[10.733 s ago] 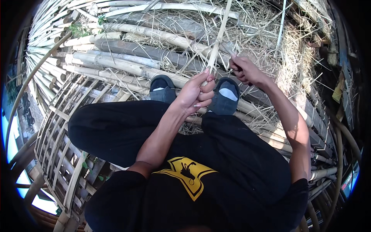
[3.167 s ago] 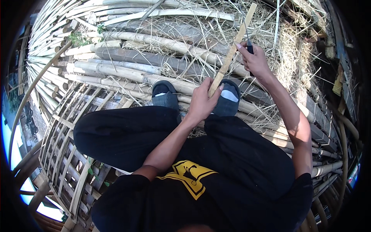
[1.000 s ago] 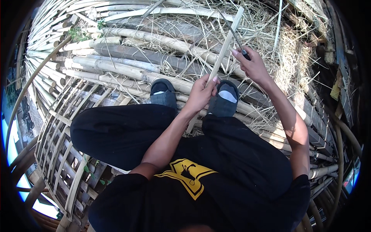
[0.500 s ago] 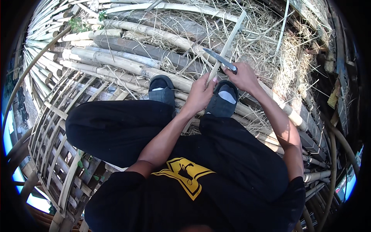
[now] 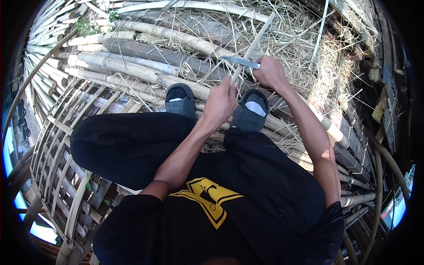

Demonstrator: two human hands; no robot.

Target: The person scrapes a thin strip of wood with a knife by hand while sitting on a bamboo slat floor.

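One pale bamboo strip is the piece being handled, raised ahead of the person at about one o'clock from the lap. One knife goes with it, and two hands are on the job: the left hand grips the strip's near end, while the right hand is closed around the knife's handle, which it mostly hides.

Taking the strip as the clock's centre, its free end slants up to one o'clock. The blade crosses it lower down, tip reaching past its left edge toward ten o'clock; from here I can't tell how deep the edge bites. Only a narrow gap parts the hands, but the right has open room toward three, above loose straw.

Two dark sandals lie below: the right sandal at six, the left sandal near eight. Further toward eight sits one woven lattice; toward nine, stacked poles, too many to count.

Against the view one second earlier, the blade has swung from eleven o'clock toward ten, and the right hand is closer to the strip.
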